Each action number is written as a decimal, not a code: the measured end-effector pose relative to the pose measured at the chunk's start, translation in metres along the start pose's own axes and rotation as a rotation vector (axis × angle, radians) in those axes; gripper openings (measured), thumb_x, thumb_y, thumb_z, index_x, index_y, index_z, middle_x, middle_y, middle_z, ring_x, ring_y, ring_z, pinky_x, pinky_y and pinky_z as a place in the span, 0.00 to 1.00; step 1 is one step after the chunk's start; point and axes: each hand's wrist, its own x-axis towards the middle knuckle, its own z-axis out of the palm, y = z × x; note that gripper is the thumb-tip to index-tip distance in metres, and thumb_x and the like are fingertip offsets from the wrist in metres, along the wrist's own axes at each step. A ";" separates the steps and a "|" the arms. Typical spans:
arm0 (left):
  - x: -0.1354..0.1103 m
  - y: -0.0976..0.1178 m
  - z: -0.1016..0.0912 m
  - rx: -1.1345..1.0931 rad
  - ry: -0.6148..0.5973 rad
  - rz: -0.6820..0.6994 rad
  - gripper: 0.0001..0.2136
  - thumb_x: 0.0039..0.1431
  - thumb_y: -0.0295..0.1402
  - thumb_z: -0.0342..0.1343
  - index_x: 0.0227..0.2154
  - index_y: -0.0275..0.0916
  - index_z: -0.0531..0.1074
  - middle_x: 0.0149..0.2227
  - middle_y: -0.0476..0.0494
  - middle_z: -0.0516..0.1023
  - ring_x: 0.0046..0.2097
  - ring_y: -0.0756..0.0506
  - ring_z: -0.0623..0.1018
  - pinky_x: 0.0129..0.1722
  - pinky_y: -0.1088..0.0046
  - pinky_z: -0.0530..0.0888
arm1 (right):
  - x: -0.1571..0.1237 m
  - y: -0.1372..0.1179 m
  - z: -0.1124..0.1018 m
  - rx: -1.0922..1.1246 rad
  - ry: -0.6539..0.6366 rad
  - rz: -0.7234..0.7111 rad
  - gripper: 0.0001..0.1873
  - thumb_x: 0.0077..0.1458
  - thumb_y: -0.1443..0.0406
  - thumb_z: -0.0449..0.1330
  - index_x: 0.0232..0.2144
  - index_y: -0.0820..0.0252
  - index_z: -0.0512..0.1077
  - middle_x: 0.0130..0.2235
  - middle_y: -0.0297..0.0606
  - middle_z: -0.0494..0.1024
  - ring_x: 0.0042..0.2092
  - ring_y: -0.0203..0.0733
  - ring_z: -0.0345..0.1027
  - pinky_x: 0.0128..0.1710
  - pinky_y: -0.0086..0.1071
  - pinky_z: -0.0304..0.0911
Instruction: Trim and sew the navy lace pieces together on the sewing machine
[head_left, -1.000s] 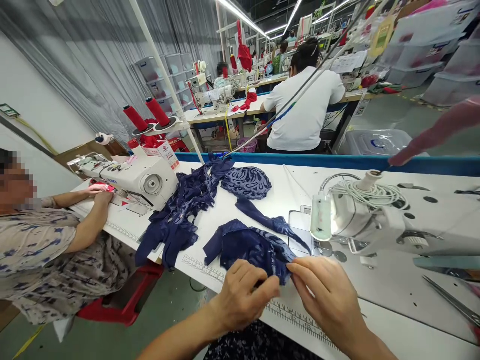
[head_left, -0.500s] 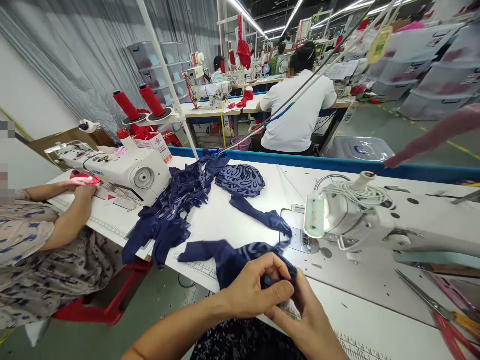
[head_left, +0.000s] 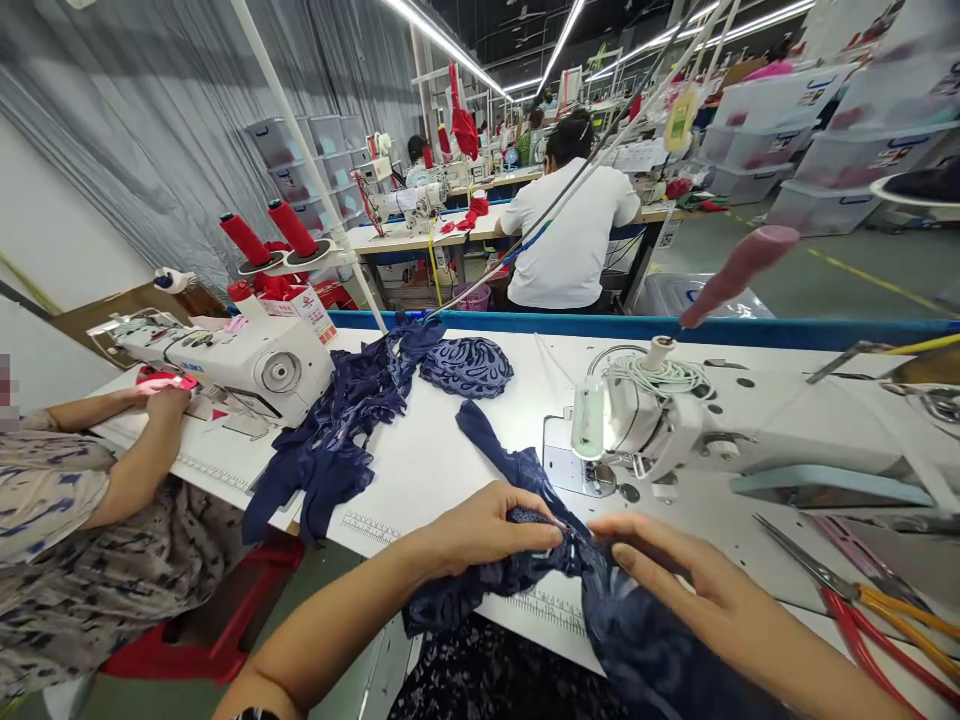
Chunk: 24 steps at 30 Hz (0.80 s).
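Observation:
A navy garment (head_left: 525,570) with a patterned, partly sheer fabric lies across the front edge of the white table. My left hand (head_left: 495,530) is closed on it, pinching a gathered edge between thumb and fingers. Close to the right of that pinch, my right hand (head_left: 697,580) has its index finger stretched out and its thumb apart, against the garment; its other fingers are hidden. Loose blurred fabric hangs below my right hand. One narrow navy strip runs from the garment up the table, left of the sewing machine's (head_left: 637,420) needle plate (head_left: 574,465).
A heap of navy pieces (head_left: 352,400) and a patterned navy piece (head_left: 469,367) lie further left. Scissors (head_left: 847,590) with several other tools rest at the right. A co-worker's hands (head_left: 161,395) are at another sewing machine (head_left: 247,360). A person in white (head_left: 566,230) sits ahead.
My hands have moved apart, the right one going right, and fabric now spreads out between and below them. The garment has turned, and the view has shifted slightly right.

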 end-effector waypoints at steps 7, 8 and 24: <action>0.008 -0.005 0.002 0.076 0.063 0.016 0.09 0.56 0.37 0.60 0.34 0.37 0.78 0.33 0.49 0.74 0.37 0.49 0.70 0.39 0.75 0.66 | 0.020 -0.015 0.010 0.220 -0.211 0.209 0.18 0.58 0.49 0.57 0.37 0.54 0.76 0.32 0.33 0.73 0.33 0.39 0.66 0.32 0.30 0.64; 0.008 -0.005 0.000 0.071 0.053 0.005 0.09 0.56 0.37 0.60 0.35 0.37 0.78 0.34 0.49 0.74 0.37 0.49 0.71 0.40 0.74 0.66 | 0.021 -0.014 0.009 0.261 -0.238 0.242 0.18 0.58 0.48 0.57 0.35 0.54 0.76 0.30 0.32 0.71 0.32 0.38 0.63 0.31 0.29 0.62; 0.013 -0.012 -0.009 -0.004 -0.105 -0.081 0.10 0.52 0.37 0.64 0.35 0.37 0.77 0.32 0.50 0.74 0.36 0.50 0.71 0.39 0.75 0.66 | 0.027 -0.004 0.012 0.335 -0.386 0.264 0.21 0.60 0.47 0.53 0.32 0.55 0.73 0.31 0.33 0.71 0.35 0.40 0.63 0.34 0.31 0.62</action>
